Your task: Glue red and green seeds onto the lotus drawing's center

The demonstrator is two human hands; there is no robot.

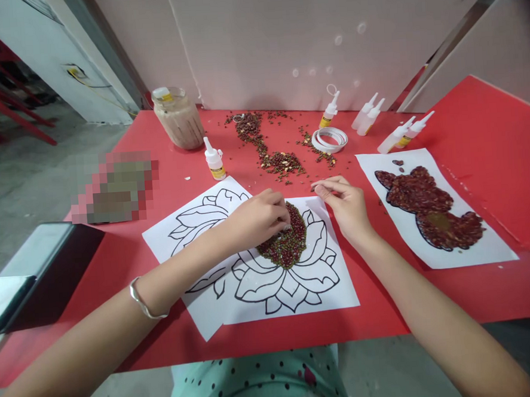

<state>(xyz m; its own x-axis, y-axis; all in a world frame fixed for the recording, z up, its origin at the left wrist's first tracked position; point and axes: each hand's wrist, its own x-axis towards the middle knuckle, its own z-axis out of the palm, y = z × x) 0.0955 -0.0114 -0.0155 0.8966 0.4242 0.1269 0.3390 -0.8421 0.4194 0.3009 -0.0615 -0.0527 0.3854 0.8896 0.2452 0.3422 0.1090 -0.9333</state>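
My left hand (266, 217) is closed in a pinch over the lotus drawing (291, 290), its fingertips at the middle petal. Red and green beans (290, 245) cover that petal; what the fingertips hold, if anything, is hidden. To the right, my right hand (346, 208) pinches a tiny dark bean between thumb and forefinger, just above the paper's upper right edge. Partly under the left forearm lies a second lotus drawing (203, 217), its outlines bare of beans. Loose beans (283, 162) are scattered on the table beyond both hands.
On the red table (134, 344) stand a glue bottle (215, 159), a filled jar (179, 120) and more bottles (398, 135) near a tape roll (329, 140). A bean-covered picture (427, 206) lies right, a dark-cased device (40, 272) left. A blurred-out patch (118, 189) sits behind it.
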